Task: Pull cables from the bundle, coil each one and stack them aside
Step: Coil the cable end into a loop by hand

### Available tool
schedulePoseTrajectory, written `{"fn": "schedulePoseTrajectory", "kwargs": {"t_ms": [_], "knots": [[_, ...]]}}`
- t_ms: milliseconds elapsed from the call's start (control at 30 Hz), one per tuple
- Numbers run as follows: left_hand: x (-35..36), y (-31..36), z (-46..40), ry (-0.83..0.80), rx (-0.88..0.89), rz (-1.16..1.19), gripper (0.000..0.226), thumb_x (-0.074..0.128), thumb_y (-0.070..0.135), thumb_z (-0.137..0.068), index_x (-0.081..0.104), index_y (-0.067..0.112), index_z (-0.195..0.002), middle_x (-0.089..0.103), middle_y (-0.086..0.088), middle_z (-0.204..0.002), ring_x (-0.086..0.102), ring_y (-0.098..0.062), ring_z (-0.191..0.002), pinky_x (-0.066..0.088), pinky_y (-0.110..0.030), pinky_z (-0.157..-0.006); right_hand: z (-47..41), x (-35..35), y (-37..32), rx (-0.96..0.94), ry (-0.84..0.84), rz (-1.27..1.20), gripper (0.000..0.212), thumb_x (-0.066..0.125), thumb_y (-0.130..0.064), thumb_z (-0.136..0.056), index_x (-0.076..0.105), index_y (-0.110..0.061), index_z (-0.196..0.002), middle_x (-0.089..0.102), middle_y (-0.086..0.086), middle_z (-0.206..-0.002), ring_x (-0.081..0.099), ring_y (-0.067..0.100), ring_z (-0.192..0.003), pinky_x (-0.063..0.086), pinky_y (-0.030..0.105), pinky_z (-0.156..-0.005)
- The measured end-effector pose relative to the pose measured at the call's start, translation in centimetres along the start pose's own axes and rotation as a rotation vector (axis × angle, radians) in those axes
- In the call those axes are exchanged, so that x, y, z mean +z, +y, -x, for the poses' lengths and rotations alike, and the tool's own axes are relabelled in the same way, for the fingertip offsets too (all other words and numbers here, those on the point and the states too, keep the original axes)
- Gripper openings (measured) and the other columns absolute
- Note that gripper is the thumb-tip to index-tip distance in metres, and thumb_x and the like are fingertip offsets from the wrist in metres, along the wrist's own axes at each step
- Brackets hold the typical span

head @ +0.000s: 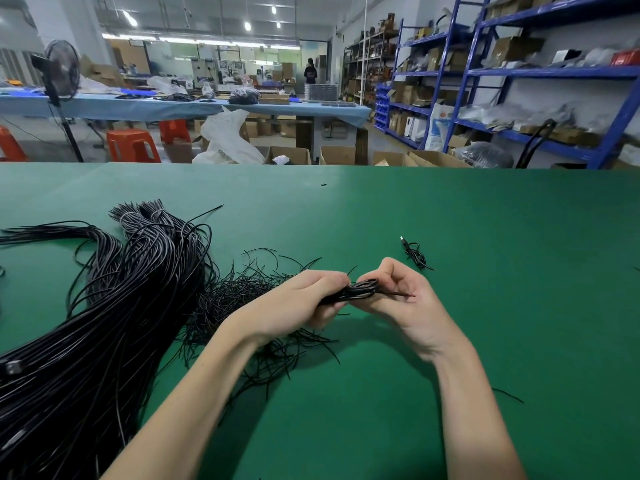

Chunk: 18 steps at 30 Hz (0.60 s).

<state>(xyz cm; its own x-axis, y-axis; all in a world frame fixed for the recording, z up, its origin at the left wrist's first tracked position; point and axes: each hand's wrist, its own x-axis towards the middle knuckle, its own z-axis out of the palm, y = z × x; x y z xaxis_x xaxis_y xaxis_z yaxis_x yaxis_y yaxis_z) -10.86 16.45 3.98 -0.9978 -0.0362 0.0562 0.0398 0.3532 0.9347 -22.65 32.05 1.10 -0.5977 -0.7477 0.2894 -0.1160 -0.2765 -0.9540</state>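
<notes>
Your left hand (308,299) and right hand (398,292) are close together, both gripping one coiled cable (356,292). One finished coil (415,254) lies beyond, right of the big bundle (114,306).

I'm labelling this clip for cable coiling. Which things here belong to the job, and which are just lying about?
Job:
left hand
right hand
coil both grip
cable bundle
finished coil
green table

Lying about:
loose offcuts
orange stools
fan
blue shelves
</notes>
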Motion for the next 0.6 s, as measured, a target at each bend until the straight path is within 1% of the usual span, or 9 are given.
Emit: {"fn": "schedulePoseTrajectory", "kwargs": {"t_ms": [100,167,233,267,333,367,433,500,600], "knots": [[0.1,0.1,0.0,-0.001,0.016,0.069,0.04,0.031,0.026,-0.11,0.044,0.014,-0.074,0.031,0.004,-0.057,0.024,-0.016,-0.055,0.025,-0.023,-0.05,0.1,0.4,0.0,0.04,-0.027,-0.095,0.04,0.081,-0.004,-0.074,0.049,-0.025,-0.064,0.06,0.022,-0.093,0.059,0.028,-0.092,0.055,0.045,-0.097],[0.1,0.0,0.1,-0.003,0.017,0.073,0.039,0.031,0.026,-0.11,0.044,0.013,-0.075,0.031,0.003,-0.058,0.024,-0.017,-0.055,0.026,-0.022,-0.05,0.1,0.5,-0.1,0.047,-0.033,-0.119,0.041,0.084,-0.006,-0.071,0.048,-0.025,-0.065,0.059,0.022,-0.093,0.059,0.029,-0.093,0.053,0.049,-0.099],[0.0,0.0,0.1,-0.02,0.012,0.042,0.039,0.032,0.027,-0.11,0.045,0.011,-0.077,0.031,0.003,-0.059,0.024,-0.016,-0.055,0.026,-0.022,-0.051,0.0,0.3,-0.2,0.032,-0.042,-0.109,0.041,0.085,-0.009,-0.068,0.047,-0.025,-0.067,0.064,0.017,-0.089,0.062,0.027,-0.088,0.055,0.044,-0.097],[-0.1,0.0,0.2,-0.04,0.009,0.012,0.039,0.033,0.028,-0.111,0.045,0.012,-0.078,0.032,0.004,-0.06,0.024,-0.015,-0.055,0.026,-0.021,-0.051,0.0,0.1,-0.2,0.028,-0.042,-0.094,0.042,0.084,-0.006,-0.068,0.045,-0.023,-0.069,0.067,0.013,-0.088,0.064,0.024,-0.085,0.057,0.041,-0.094],[-0.5,0.3,0.3,-0.105,-0.003,-0.071,0.037,0.035,0.031,-0.11,0.048,0.014,-0.08,0.036,0.005,-0.063,0.028,-0.012,-0.056,0.027,-0.019,-0.053,0.0,-0.3,-0.1,0.047,-0.048,-0.067,0.043,0.078,0.003,-0.072,0.04,-0.019,-0.073,0.07,0.008,-0.085,0.065,0.019,-0.08,0.06,0.033,-0.083],[-0.7,0.6,0.4,-0.145,-0.008,-0.127,0.036,0.037,0.033,-0.11,0.05,0.014,-0.082,0.038,0.003,-0.066,0.03,-0.012,-0.059,0.029,-0.021,-0.055,0.1,-0.5,-0.1,0.071,-0.062,-0.071,0.042,0.075,0.004,-0.074,0.039,-0.018,-0.073,0.07,0.007,-0.083,0.066,0.017,-0.077,0.059,0.029,-0.077],[-1.0,1.2,0.6,-0.226,0.003,-0.265,0.036,0.039,0.038,-0.109,0.054,0.014,-0.086,0.04,-0.004,-0.073,0.033,-0.019,-0.065,0.031,-0.03,-0.06,0.4,-0.9,-0.3,0.135,-0.116,-0.103,0.04,0.07,0.003,-0.078,0.037,-0.018,-0.073,0.069,0.008,-0.08,0.065,0.016,-0.073,0.057,0.026,-0.07],[-1.0,2.0,0.7,-0.296,0.024,-0.397,0.035,0.041,0.04,-0.108,0.059,0.017,-0.088,0.041,-0.007,-0.074,0.036,-0.023,-0.067,0.033,-0.035,-0.064,0.6,-1.2,-0.7,0.193,-0.179,-0.101,0.041,0.069,0.003,-0.079,0.035,-0.018,-0.073,0.068,0.011,-0.081,0.063,0.02,-0.073,0.055,0.026,-0.068],[-0.8,2.5,0.7,-0.342,0.003,-0.593,0.034,0.045,0.043,-0.106,0.063,0.021,-0.089,0.056,-0.014,-0.08,0.051,-0.031,-0.075,0.046,-0.042,-0.075,0.7,-1.6,-1.4,0.23,-0.272,0.051,0.046,0.072,0.007,-0.079,0.034,-0.018,-0.071,0.07,0.014,-0.086,0.063,0.02,-0.075,0.053,0.025,-0.07]]}}
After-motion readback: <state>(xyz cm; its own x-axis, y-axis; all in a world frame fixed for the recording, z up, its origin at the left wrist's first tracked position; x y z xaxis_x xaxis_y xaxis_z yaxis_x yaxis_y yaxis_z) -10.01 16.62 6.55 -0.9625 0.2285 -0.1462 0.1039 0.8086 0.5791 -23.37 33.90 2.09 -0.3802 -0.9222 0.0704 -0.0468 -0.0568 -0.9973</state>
